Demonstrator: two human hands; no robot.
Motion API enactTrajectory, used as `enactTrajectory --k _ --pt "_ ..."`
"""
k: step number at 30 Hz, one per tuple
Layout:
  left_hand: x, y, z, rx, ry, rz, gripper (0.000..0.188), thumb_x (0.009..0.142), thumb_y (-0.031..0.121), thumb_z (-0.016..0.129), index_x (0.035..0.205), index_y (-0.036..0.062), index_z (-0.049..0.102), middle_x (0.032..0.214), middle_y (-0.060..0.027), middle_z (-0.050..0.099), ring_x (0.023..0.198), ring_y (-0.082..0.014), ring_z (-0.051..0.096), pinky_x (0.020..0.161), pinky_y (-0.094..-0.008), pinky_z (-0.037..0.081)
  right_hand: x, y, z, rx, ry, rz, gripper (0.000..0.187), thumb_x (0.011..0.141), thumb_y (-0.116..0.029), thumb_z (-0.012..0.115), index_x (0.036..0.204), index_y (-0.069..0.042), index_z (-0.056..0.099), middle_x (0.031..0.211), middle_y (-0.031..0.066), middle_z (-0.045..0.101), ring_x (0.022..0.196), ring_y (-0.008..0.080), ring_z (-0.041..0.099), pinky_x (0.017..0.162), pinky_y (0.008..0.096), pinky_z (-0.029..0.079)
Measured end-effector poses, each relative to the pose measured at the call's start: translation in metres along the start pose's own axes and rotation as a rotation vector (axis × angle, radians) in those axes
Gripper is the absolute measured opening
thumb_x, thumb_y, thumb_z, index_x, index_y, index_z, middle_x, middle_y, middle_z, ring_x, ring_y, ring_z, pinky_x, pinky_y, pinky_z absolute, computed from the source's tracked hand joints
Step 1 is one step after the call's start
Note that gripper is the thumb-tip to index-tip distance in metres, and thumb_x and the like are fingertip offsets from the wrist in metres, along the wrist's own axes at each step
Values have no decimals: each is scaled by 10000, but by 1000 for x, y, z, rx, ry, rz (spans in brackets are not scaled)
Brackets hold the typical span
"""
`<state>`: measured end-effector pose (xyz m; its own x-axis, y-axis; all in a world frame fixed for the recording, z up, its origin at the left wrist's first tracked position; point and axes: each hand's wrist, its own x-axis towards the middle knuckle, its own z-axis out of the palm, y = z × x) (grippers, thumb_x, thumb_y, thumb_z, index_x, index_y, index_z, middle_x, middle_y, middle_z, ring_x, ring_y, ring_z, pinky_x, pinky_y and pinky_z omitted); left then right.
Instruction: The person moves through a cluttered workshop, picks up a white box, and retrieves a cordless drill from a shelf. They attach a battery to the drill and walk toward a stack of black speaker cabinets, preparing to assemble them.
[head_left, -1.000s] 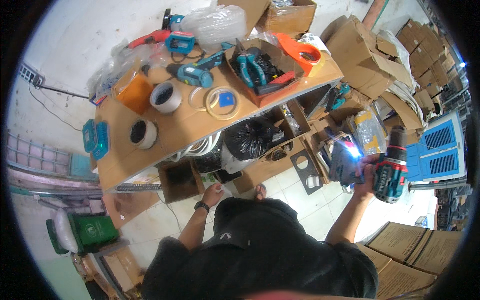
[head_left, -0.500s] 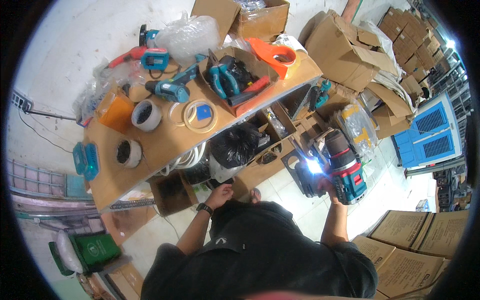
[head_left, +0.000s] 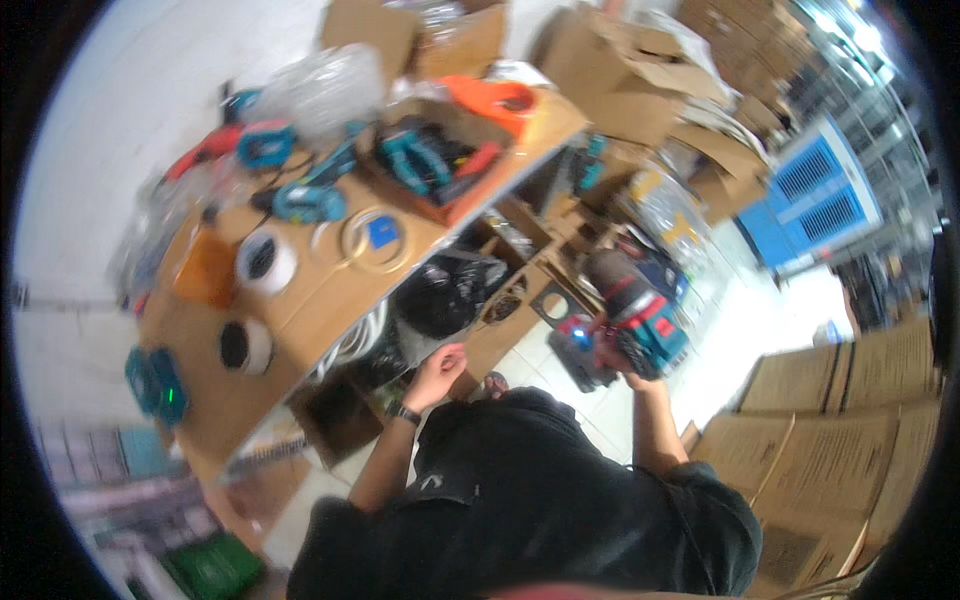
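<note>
In my right hand (head_left: pixel 632 372) is a cordless drill (head_left: pixel 655 335) with a teal, black and red body. Its dark chuck end tilts up and away, its battery is to the left, and a small light glows beside the grip. The drill hangs in the air right of the workbench (head_left: pixel 300 310). My left hand (head_left: pixel 437 375) is near my waist, below the bench edge, with its fingers curled; whether anything small is in them is hidden by blur. Just beyond that hand lies a black plastic bag (head_left: pixel 437 300).
On the bench stand two white cups (head_left: pixel 246 344) with dark contents, tape rolls (head_left: pixel 372 262), another teal power tool (head_left: pixel 308 203) and a carton (head_left: pixel 440 205) of pliers. Open cartons (head_left: pixel 610 80) are piled beyond it. Stacked boxes (head_left: pixel 830 450) rise at my right. A blue cooler (head_left: pixel 815 195) stands farther off.
My view has swung, so the bench and cooler sit farther left. The drill has turned with my right hand, and its light no longer glares at me. My left hand has risen slightly.
</note>
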<state>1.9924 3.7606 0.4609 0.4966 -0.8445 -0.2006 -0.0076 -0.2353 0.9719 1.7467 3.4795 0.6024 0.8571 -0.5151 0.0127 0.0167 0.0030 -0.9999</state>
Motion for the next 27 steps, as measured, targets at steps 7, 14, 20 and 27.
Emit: enactTrajectory --k 7,14,20,27 --pt "-9 -21 -6 134 -165 -143 390 956 199 628 1279 -3 544 1130 -112 663 1021 -163 626 886 -305 500 -33 -15 26 -239 -1 -304 350 857 -153 734 1169 -51 613 1078 78 660 880 161 647 747 313 532" --pt "-1 -35 -14 137 -179 -172 393 942 189 649 1279 5 563 1115 -90 662 1035 -150 605 918 -311 487 -20 -78 27 -47 171 -101 232 841 -171 756 1021 -61 662 876 19 677 667 100 610 601 268 503" --pt "54 -22 23 211 -168 -203 382 948 219 644 1255 -1 581 1104 -96 653 1044 -157 595 903 -305 493 -7 -38 -45 -110 239 -85 230 833 -211 749 1004 -86 659 861 17 664 753 165 633 679 329 503" --pt "171 80 124 212 -359 -218 398 966 257 628 1271 8 570 1133 -76 643 1050 -155 598 933 -292 466 12 -2 -191 -361 140 -237 422 865 -285 663 1244 -109 604 1094 75 650 1024 240 616 888 372 479"
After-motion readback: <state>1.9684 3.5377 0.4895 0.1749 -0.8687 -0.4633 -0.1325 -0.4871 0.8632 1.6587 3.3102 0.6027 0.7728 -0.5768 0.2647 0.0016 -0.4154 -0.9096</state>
